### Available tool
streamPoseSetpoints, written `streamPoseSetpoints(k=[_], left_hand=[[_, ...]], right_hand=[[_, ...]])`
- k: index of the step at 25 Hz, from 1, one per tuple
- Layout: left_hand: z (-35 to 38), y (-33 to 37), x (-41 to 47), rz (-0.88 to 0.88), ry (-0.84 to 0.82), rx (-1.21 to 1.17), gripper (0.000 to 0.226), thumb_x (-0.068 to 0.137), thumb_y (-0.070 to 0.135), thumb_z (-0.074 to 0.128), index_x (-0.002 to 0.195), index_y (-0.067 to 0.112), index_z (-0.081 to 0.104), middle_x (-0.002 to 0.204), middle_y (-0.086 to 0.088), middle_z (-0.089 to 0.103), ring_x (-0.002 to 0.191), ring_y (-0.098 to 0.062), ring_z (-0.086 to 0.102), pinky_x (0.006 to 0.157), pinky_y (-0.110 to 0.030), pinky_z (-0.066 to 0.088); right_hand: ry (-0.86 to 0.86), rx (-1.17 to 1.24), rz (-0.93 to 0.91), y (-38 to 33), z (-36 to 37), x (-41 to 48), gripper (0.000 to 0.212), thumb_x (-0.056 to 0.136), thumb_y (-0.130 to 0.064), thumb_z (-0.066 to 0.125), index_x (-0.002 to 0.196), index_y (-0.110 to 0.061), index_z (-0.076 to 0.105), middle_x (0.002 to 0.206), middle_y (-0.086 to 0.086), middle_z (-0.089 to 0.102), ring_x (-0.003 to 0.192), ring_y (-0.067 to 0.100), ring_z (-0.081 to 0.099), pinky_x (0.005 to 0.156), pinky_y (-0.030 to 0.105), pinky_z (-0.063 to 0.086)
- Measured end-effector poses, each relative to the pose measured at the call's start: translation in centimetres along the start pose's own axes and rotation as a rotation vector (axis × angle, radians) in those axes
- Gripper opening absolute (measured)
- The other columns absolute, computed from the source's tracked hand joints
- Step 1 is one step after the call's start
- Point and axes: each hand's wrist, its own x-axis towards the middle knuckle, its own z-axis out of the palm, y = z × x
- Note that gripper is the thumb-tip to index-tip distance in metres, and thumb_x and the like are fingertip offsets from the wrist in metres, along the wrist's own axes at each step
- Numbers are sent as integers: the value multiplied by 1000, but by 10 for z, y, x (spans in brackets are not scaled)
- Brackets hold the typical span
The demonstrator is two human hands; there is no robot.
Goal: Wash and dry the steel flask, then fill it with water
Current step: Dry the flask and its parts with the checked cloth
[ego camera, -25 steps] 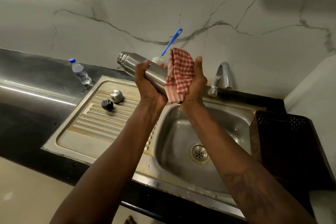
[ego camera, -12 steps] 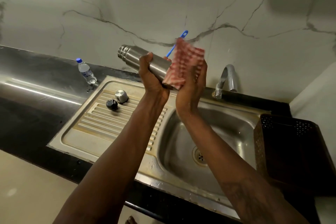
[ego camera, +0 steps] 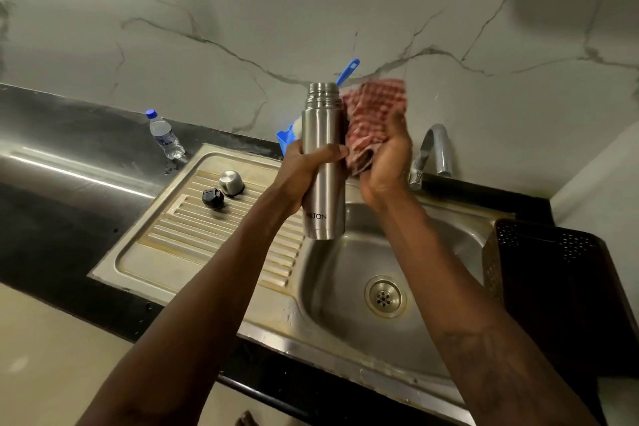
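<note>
The steel flask [ego camera: 324, 135] stands upright in the air above the sink's left edge, its open mouth up and no cap on it. My left hand [ego camera: 304, 169] grips its middle. My right hand [ego camera: 387, 162] holds a bunched red-and-white checked cloth [ego camera: 375, 114] just right of the flask's upper body, the cloth touching or nearly touching it. The flask's steel cap [ego camera: 231, 182] and its black stopper [ego camera: 213, 198] sit on the ribbed draining board.
The steel sink basin [ego camera: 345, 287] with a drain [ego camera: 383, 296] lies below, the tap [ego camera: 432, 156] at its back right. A small plastic water bottle [ego camera: 165, 135] stands on the black counter. A blue brush handle [ego camera: 347, 71] leans behind the flask. A dark perforated basket [ego camera: 553, 287] sits right.
The flask has swung from lying tilted with its mouth to the left to standing upright. The cloth has come off its base end and now sits beside its upper right side.
</note>
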Motion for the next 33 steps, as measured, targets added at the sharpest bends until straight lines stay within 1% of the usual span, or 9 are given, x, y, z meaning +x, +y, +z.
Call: streamPoseSetpoints(k=[4,7,11,17,21,23,28,30,33], left_hand=[[-1,-1,-3,1,-104,120,72,58,26,88,120,-2,62,91,-22,73,74,-35,71,74,-47,62],[-2,10,-6,-126,-350,203,60,60,26,86,111,2,65,91,-21,74,76,-32,71,76,-41,61],[-5,16,-9,-243,-451,207,51,64,22,82,108,4,64,91,-20,74,76,-32,72,75,-39,61],[23,24,-12,3,-175,621,40,73,13,88,105,22,65,89,5,70,78,-9,68,72,-23,52],[21,5,-10,237,160,1253,90,64,39,81,145,24,45,87,5,63,82,-23,62,69,-30,43],[18,-6,-8,289,220,1346,96,66,40,77,153,24,40,91,-2,68,83,-28,64,71,-33,40],[24,-10,-7,288,355,1317,41,66,43,77,99,21,66,73,4,63,72,-24,65,65,-28,39],[20,-8,-3,201,276,1188,36,63,45,84,82,21,64,65,9,59,62,-14,58,56,-23,38],[9,-2,-5,116,18,973,36,63,31,91,85,14,68,73,3,67,67,-11,63,57,-21,48]], right_hand=[[-264,-179,128,-11,-5,4,63,96,-47,62,142,-5,55,134,17,65,121,34,63,110,52,47],[-216,-369,224,-16,-7,9,73,77,-45,85,131,0,63,115,14,75,103,31,73,92,45,59],[-156,-504,245,-17,-5,19,61,73,-36,89,116,3,70,109,22,76,101,39,74,95,56,58],[93,-819,181,-28,7,25,37,74,-41,79,97,-11,74,86,4,78,77,22,78,77,46,65],[161,-1459,-142,-30,6,16,36,92,-50,61,87,-14,59,72,-8,54,67,5,52,68,28,43],[156,-1599,-203,-31,2,6,34,100,-48,56,86,-17,53,69,-10,44,61,3,37,74,27,35],[254,-1205,-525,5,-10,5,39,96,-48,66,82,-12,73,70,-4,71,61,8,64,68,31,58],[232,-1113,-630,9,-13,2,38,92,-47,74,76,-13,73,65,-8,70,56,5,63,63,18,54],[190,-1174,-719,1,-24,11,40,90,-50,74,75,-13,74,67,-7,71,60,6,66,74,5,46]])
